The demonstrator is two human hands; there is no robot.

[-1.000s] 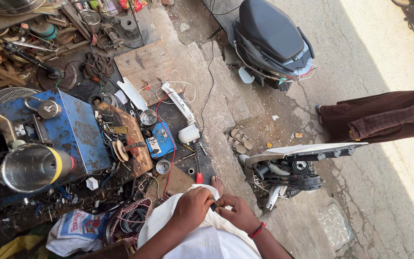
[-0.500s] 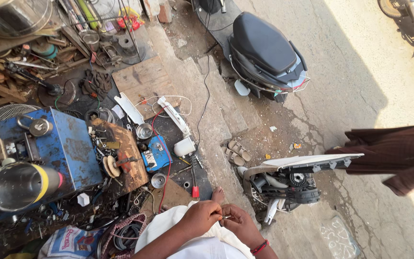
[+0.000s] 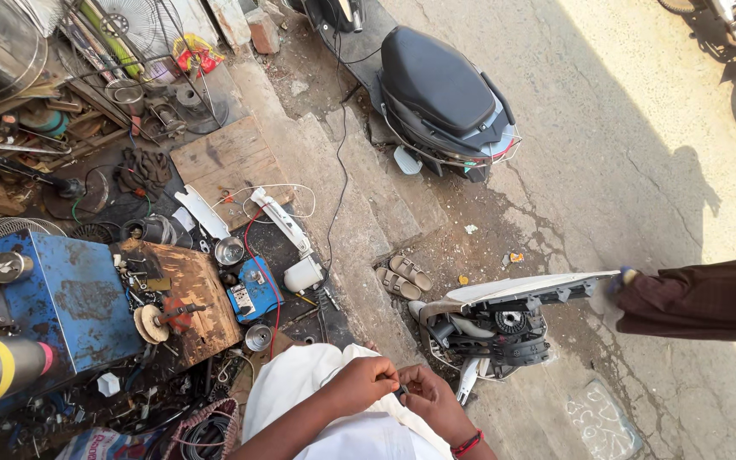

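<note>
My left hand (image 3: 364, 381) and right hand (image 3: 433, 400) meet low in the near middle of the view, over my white-clad lap (image 3: 317, 400). The fingertips of both pinch together on a small dark part (image 3: 401, 391) held between them; it is too small for me to tell what it is. My right wrist wears a red band (image 3: 468, 443).

To the left of my lap the ground is crowded. A blue metal box (image 3: 78, 298) stands at the left, with a worn wooden board (image 3: 193, 298) just beside it carrying a small disc-shaped tool (image 3: 153, 324). Just right of the board lies a small blue device (image 3: 251, 291) with a red wire (image 3: 273, 298) running past it toward me, and near that a small metal bowl (image 3: 229, 250) and a white jug-like container (image 3: 302, 274). A long white strip-shaped piece (image 3: 278, 219) lies farther off on the dark mat.

Right of my hands, on the pavement, a dismantled scooter body (image 3: 504, 319) lies with its white panel on top. Another person's dark brown sleeve (image 3: 700, 298) reaches in from the right, touching the panel's far end. A pair of sandals (image 3: 402, 278) sits on the step between the mat and the scooter body. Farther away a black scooter (image 3: 440, 89) is parked.
</note>
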